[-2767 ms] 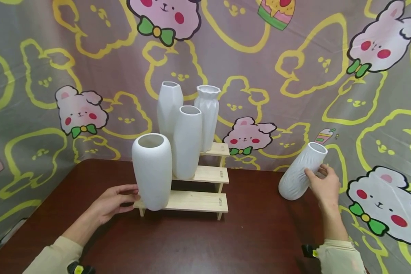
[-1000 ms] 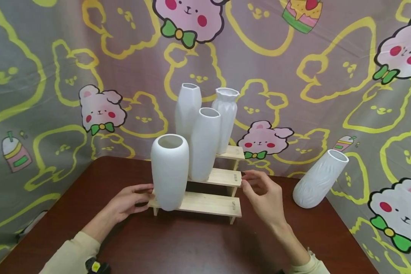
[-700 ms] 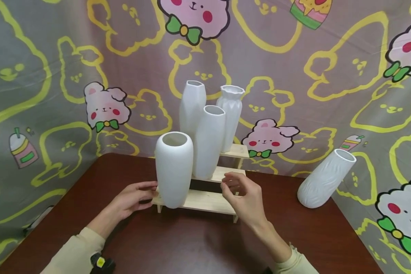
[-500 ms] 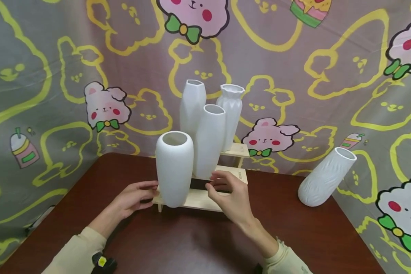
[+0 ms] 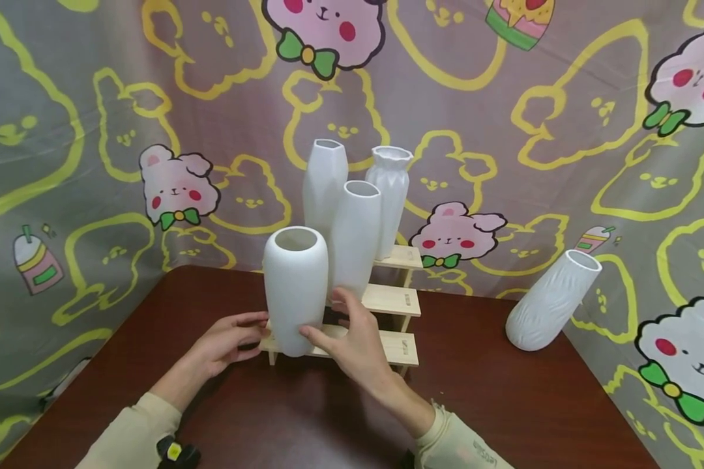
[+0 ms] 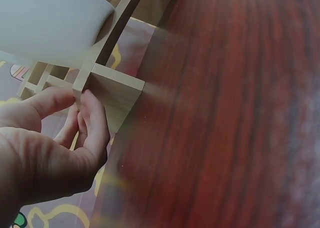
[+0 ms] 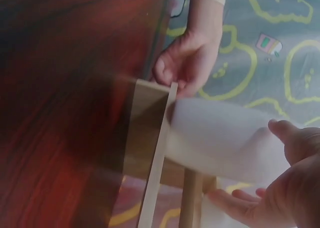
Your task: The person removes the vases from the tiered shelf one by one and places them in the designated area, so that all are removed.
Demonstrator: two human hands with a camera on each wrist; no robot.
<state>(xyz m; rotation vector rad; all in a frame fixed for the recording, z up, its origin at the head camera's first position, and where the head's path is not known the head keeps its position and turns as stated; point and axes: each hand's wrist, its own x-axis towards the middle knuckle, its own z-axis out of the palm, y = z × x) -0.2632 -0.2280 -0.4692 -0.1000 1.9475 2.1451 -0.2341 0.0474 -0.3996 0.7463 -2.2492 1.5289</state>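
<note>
A smooth white vase (image 5: 296,286) stands on the bottom step of a three-tier wooden stand (image 5: 396,345), at its left end. My left hand (image 5: 225,342) is beside that vase; in the left wrist view its thumb and fingers pinch the end of the bottom board (image 6: 89,70). My right hand (image 5: 360,342) reaches to the right side of the smooth vase, thumb and fingers spread apart. Its thumb lies in front of the vase; whether it touches I cannot tell. Behind, a slanted-rim white vase (image 5: 356,241) stands on the middle step.
On the top step stand a faceted white vase (image 5: 324,182) and a frilled-rim white vase (image 5: 389,202). A textured white vase (image 5: 548,303) leans against the curtain (image 5: 610,182) at the right of the dark red table (image 5: 305,417). Cartoon-printed curtains enclose the table.
My right hand has let go of the textured vase, leaving it leaning, and has moved left across the stand to the smooth front vase. The left hand stays at the board's end.
</note>
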